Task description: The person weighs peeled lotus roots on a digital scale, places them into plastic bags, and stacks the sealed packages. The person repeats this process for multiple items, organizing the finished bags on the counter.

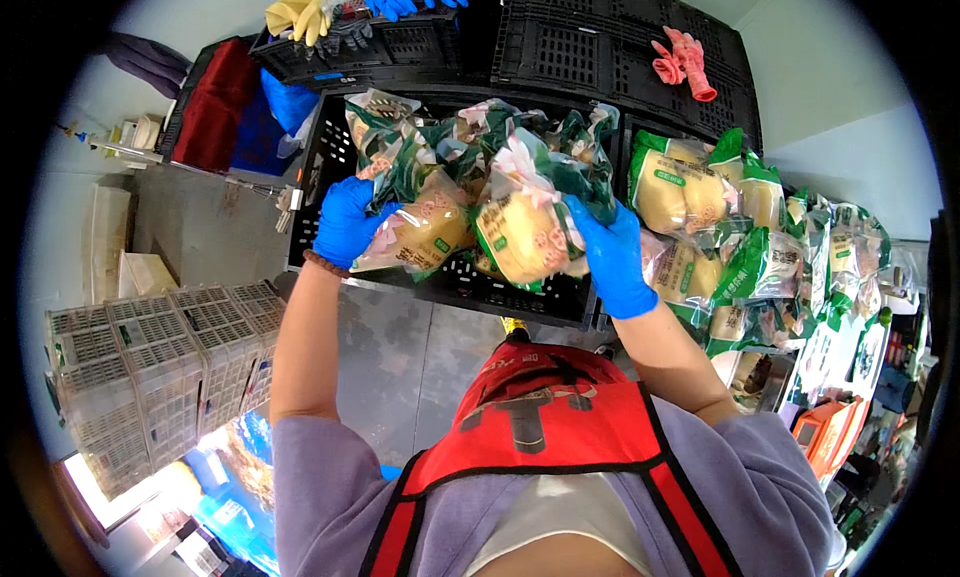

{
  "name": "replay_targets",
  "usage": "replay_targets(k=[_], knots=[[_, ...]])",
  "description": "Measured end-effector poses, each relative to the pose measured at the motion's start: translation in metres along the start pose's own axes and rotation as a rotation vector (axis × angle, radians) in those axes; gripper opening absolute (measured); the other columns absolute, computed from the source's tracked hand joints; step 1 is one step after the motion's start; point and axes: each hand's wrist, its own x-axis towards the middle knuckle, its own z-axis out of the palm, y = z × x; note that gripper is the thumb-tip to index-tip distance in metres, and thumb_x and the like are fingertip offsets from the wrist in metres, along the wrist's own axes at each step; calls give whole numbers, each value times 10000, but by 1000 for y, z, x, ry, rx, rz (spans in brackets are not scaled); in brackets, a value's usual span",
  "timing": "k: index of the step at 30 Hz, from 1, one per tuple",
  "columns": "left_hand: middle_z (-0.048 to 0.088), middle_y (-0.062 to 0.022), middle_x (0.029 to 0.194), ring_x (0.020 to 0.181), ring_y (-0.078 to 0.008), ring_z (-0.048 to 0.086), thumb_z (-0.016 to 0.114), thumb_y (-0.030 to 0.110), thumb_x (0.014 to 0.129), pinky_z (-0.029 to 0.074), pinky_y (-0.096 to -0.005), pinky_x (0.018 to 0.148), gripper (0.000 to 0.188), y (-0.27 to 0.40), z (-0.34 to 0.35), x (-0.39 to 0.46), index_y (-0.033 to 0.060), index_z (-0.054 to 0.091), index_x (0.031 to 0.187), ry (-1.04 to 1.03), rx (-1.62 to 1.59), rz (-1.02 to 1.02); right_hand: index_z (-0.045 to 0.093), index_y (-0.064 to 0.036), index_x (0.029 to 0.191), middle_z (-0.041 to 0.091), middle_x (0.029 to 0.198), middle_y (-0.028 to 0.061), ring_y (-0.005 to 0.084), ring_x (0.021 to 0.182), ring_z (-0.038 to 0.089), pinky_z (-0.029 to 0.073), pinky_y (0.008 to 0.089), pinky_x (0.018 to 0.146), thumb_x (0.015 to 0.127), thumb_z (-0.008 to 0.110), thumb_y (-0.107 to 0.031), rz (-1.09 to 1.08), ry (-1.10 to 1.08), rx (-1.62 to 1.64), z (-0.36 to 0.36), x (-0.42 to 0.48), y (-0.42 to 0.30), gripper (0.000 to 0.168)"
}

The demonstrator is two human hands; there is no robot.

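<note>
Both my hands wear blue gloves and are over a black plastic crate (517,305) that holds several clear and green printed bags. My left hand (349,223) grips the upper left part of a bag of pale yellow lotus root (429,236) near the crate's front left. My right hand (609,251) has its thumb and fingers at the right side of another bag of lotus root pieces (525,232), which is tilted with its top towards the back. Other bags (469,153) lie behind these two. The bags' undersides are hidden.
More packed bags (682,183) are heaped at the right. Behind stand black crates (555,56) with pink gloves (686,63) on top, and a crate (405,52) bearing yellow and blue gloves. Pale slatted crates (161,367) are stacked at the left.
</note>
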Motion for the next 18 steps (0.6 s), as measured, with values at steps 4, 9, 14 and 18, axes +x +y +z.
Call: replay_targets(k=[4, 9, 14, 18], knots=[[632, -165, 826, 776, -345, 609, 741, 221, 753, 492, -405, 689, 259, -67, 34, -14, 68, 679, 952, -21, 122, -128, 632, -6, 1053, 657, 944, 7, 79, 809, 559, 465, 248, 743, 856, 680, -122, 78, 46, 3, -10, -6, 41, 234], [648, -179, 901, 840, -351, 621, 735, 204, 775, 495, -404, 729, 284, -117, 41, -31, 37, 661, 991, -35, -23, -333, 621, -9, 988, 651, 890, 18, 80, 786, 557, 470, 257, 729, 855, 687, -148, 108, 61, -150, -19, -7, 109, 203], [662, -181, 966, 927, -313, 642, 729, 145, 777, 499, -394, 786, 311, -172, 58, -84, 3, 639, 1039, -51, -105, -487, 606, 5, 1031, 674, 933, 109, 202, 830, 637, 494, 323, 749, 835, 702, -237, 72, 101, -332, -36, 10, 174, 326], [676, -165, 979, 911, -294, 646, 715, 96, 771, 498, -373, 780, 264, -161, 36, -84, -1, 647, 1007, -120, -171, -570, 611, -13, 1059, 671, 963, 160, 285, 865, 651, 499, 361, 762, 815, 709, -311, 106, 33, -457, -51, 34, 200, 397]])
